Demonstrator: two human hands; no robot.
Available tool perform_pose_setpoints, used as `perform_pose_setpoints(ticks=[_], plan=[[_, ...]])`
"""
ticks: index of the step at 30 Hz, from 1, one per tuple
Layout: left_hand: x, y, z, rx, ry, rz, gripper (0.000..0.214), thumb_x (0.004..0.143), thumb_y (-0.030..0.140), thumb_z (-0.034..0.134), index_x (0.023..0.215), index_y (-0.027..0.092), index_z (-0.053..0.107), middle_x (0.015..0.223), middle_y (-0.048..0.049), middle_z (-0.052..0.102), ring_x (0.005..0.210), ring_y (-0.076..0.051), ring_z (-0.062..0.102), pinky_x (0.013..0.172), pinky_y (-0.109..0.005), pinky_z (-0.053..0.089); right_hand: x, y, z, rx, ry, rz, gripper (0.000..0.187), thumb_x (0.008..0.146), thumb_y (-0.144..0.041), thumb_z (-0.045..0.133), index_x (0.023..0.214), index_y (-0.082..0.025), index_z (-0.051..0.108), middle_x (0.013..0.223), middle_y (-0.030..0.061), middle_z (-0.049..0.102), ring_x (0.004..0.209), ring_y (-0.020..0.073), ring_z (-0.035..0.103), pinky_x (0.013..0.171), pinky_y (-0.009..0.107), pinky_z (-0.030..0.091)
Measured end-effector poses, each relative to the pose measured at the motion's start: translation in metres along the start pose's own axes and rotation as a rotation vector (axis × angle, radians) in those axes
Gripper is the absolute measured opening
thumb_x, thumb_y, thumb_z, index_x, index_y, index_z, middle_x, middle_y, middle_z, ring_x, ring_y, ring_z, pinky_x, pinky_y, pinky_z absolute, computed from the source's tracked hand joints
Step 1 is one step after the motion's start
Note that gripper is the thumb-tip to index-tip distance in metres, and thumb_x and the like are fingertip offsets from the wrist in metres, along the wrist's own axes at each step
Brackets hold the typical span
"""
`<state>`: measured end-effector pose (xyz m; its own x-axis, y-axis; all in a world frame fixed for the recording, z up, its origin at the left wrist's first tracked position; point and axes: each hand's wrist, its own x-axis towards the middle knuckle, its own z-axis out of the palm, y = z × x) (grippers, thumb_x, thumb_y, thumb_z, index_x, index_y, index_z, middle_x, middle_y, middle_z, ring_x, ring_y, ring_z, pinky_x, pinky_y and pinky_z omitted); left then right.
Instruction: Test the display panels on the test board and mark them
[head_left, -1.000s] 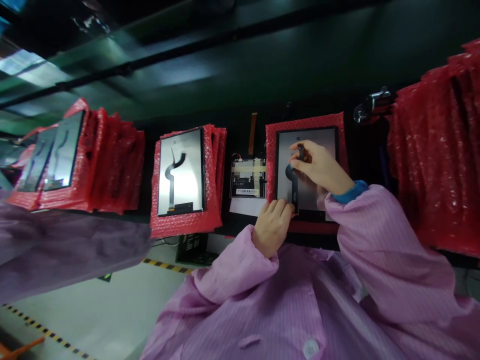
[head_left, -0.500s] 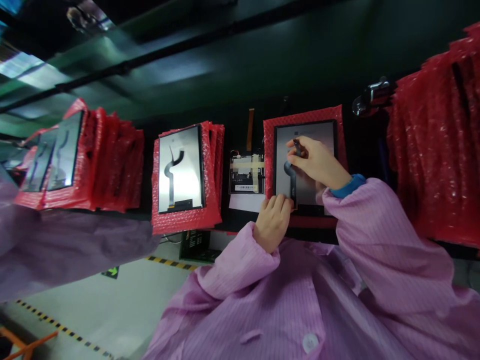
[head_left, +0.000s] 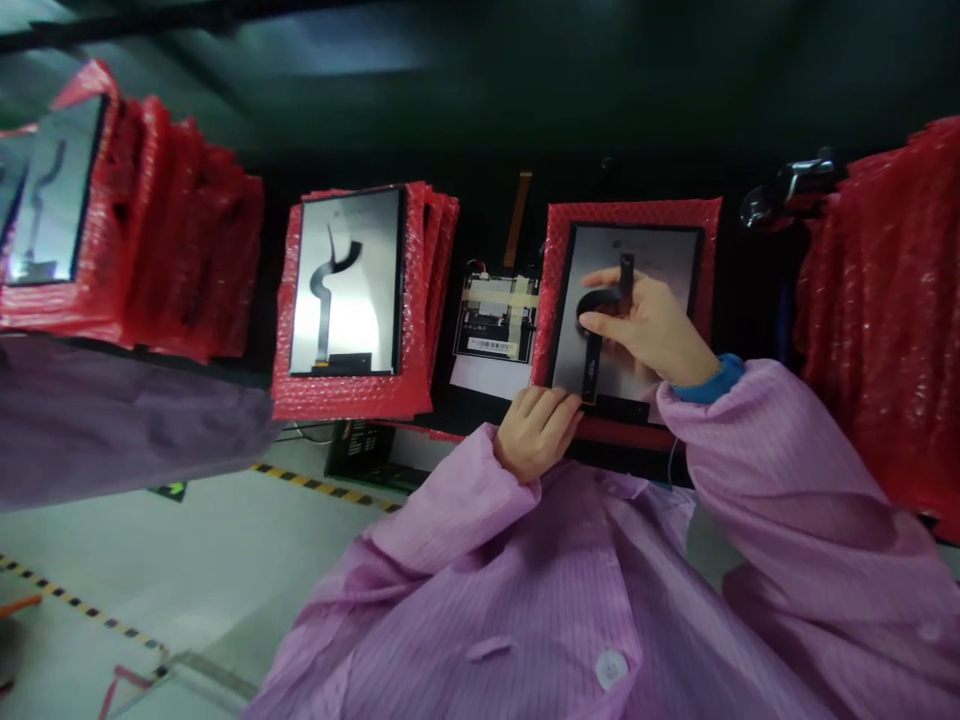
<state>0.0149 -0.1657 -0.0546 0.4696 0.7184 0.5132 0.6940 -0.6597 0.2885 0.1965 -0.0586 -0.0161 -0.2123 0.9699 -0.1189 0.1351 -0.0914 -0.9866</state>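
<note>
A grey display panel lies on a red bubble-wrap sheet on the dark bench in front of me. A black curved flex cable runs down its back. My right hand rests on the panel, thumb and fingers pinched on the upper part of the flex cable. My left hand presses on the panel's lower left corner, fingers curled over the edge by the cable's lower end. Both arms wear pink striped sleeves.
A small circuit board with tan tape lies left of the panel. Further left is a stack of red bubble wrap with another panel on top, then a larger stack. Red bubble wrap is piled at right. A metal clamp stands behind.
My right hand has slid lower along the flex cable and the cable's top end now shows above my fingers. The view has shifted; my left hand stays at the panel's corner.
</note>
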Motion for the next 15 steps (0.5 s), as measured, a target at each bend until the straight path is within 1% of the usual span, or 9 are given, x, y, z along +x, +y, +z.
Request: perform_pose_setpoints(ticks=[1,2,3,6,7,9,12,15], plan=[[-0.002,0.001,0.001,0.016,0.034,0.018,0.019,0.095,0.016,0.053,0.110,0.015,0.064,0.093,-0.0093,0.072,0.082,-0.020,0.066,0.074,-0.035,0.053,-0.002,0.002,0.000,0.008,-0.012,0.012,0.045,0.071,-0.022,0.075,0.115,-0.023,0.063,0.088,0.0001,0.067,0.079,0.0163,0.065,0.078,0.034,0.057],[-0.003,0.002,0.002,0.033,0.063,0.036,0.021,0.094,0.016,0.054,0.113,0.015,0.064,0.091,-0.0088,0.072,0.080,-0.020,0.066,0.074,-0.035,0.054,-0.004,0.003,0.001,0.000,-0.029,0.023,0.048,0.071,-0.022,0.076,0.117,-0.023,0.062,0.086,-0.0001,0.067,0.078,0.0168,0.065,0.077,0.034,0.057],[-0.003,0.002,0.002,0.047,0.088,0.051,0.023,0.093,0.016,0.055,0.114,0.015,0.064,0.090,-0.0082,0.072,0.078,-0.019,0.066,0.074,-0.035,0.055,-0.007,0.004,0.001,-0.027,-0.050,0.030,0.044,0.073,-0.024,0.075,0.115,-0.022,0.064,0.084,0.0006,0.068,0.077,0.0176,0.066,0.076,0.035,0.057],[-0.004,0.003,0.003,0.072,0.123,0.070,0.025,0.089,0.015,0.059,0.113,0.012,0.065,0.087,-0.0079,0.071,0.077,-0.019,0.066,0.076,-0.035,0.057,-0.013,0.007,0.004,-0.153,-0.099,0.029,0.020,0.079,-0.029,0.072,0.094,-0.017,0.071,0.086,0.0048,0.070,0.082,0.0208,0.067,0.078,0.037,0.057],[-0.004,0.003,0.004,0.075,0.129,0.078,0.024,0.088,0.014,0.061,0.111,0.012,0.067,0.086,-0.0079,0.071,0.077,-0.019,0.066,0.076,-0.034,0.058,-0.015,0.007,0.005,-0.178,-0.098,0.029,0.017,0.080,-0.030,0.071,0.090,-0.017,0.071,0.088,0.0058,0.071,0.084,0.0214,0.068,0.078,0.036,0.057],[-0.003,0.003,0.004,0.077,0.143,0.085,0.023,0.085,0.013,0.062,0.108,0.013,0.068,0.085,-0.0069,0.070,0.075,-0.018,0.066,0.076,-0.034,0.058,-0.017,0.007,0.007,-0.176,-0.063,0.046,0.019,0.082,-0.034,0.070,0.089,-0.017,0.071,0.089,0.0061,0.072,0.082,0.0209,0.069,0.070,0.033,0.057],[-0.004,0.003,0.004,0.081,0.152,0.087,0.024,0.085,0.013,0.060,0.107,0.016,0.070,0.084,-0.0053,0.071,0.074,-0.017,0.065,0.075,-0.033,0.059,-0.017,0.006,0.006,-0.077,0.015,0.088,0.028,0.082,-0.043,0.070,0.091,-0.016,0.069,0.084,0.0056,0.072,0.074,0.0187,0.068,0.052,0.027,0.052],[-0.006,0.003,0.004,0.073,0.141,0.084,0.027,0.085,0.014,0.059,0.109,0.018,0.071,0.086,-0.0061,0.071,0.076,-0.018,0.066,0.075,-0.035,0.060,-0.016,0.005,0.006,-0.006,0.047,0.108,0.033,0.081,-0.047,0.072,0.093,-0.017,0.067,0.084,0.0059,0.071,0.075,0.0186,0.068,0.049,0.025,0.051]])
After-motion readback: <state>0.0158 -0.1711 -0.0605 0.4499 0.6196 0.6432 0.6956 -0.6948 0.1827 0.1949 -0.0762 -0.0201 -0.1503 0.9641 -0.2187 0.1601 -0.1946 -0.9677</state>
